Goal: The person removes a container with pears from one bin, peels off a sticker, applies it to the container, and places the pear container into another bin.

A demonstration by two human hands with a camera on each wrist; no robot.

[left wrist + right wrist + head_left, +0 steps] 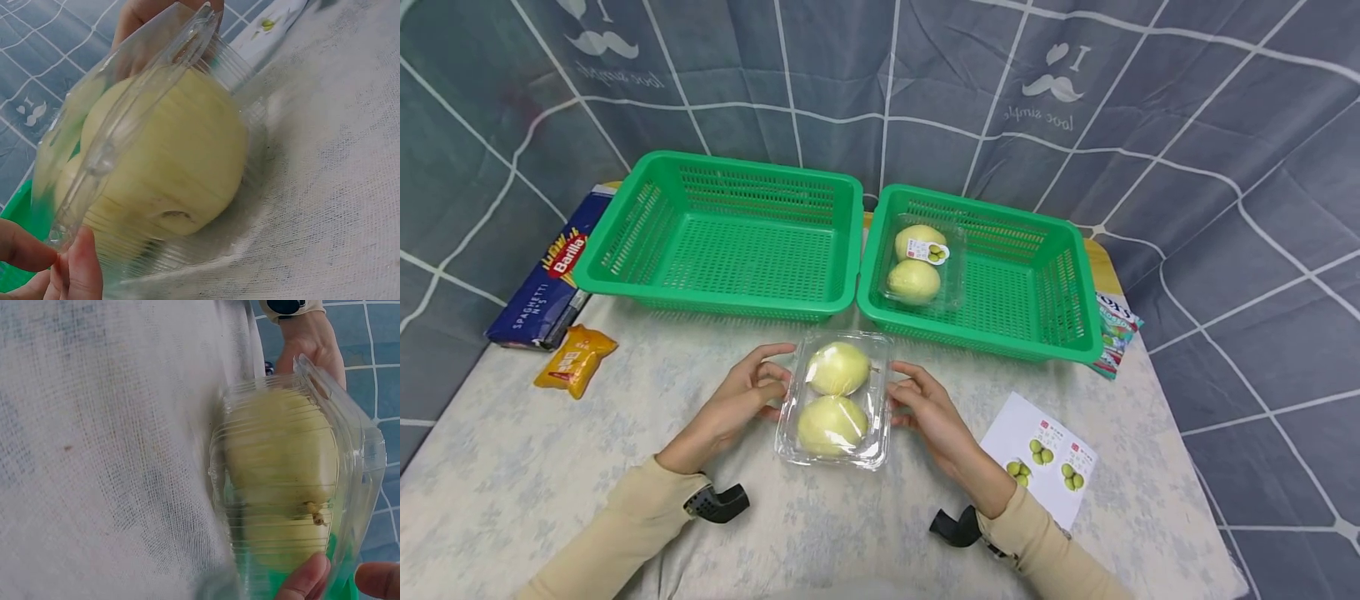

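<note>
Clamshell (836,398) with two pale fruits on counter (512,467), front of green baskets (730,237). Left hand (741,400) and right hand (928,408) pinch its long sides, fingers curled. Thin plastic: light, flexy, slick, likely crushable; hold by rim. Lid latch state unclear; wrist views blurred, fingertips cropped.

A table in front of a cloth wall

The tabletop (512,467) has a pale cloth; behind hangs a blue-grey sheet (1150,100) with white lines.
</note>
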